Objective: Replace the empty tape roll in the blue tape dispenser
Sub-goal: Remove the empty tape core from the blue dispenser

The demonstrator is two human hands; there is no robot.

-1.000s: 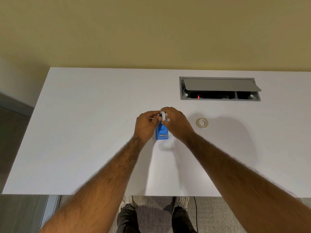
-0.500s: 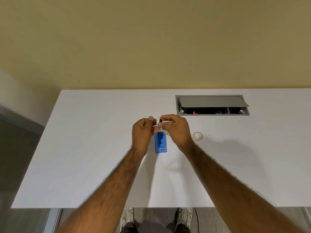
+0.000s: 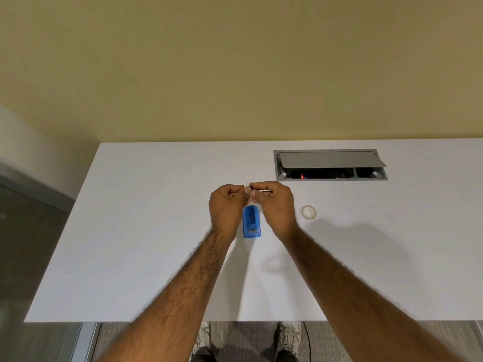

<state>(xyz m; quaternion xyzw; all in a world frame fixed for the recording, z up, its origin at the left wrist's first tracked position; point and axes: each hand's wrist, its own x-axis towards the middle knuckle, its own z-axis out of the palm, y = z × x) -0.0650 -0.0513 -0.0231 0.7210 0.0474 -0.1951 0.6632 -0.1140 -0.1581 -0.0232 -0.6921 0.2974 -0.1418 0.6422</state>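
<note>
Head view shows the left hand [image 3: 226, 207] and right hand [image 3: 275, 205] pinched together on a small dark spindle with a pale ring [image 3: 251, 188], held above the far end of the blue plastic tape dispenser [image 3: 251, 222], mid-table. A cream tape roll [image 3: 309, 212] lies flat toward the white table's [image 3: 130, 231] right edge, near the grey cable hatch [image 3: 330, 164] along the far edge.

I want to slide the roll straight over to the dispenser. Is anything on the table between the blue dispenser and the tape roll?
In the head view, only the right hand hovers over that stretch; the table between blue dispenser and tape roll looks bare.
</note>
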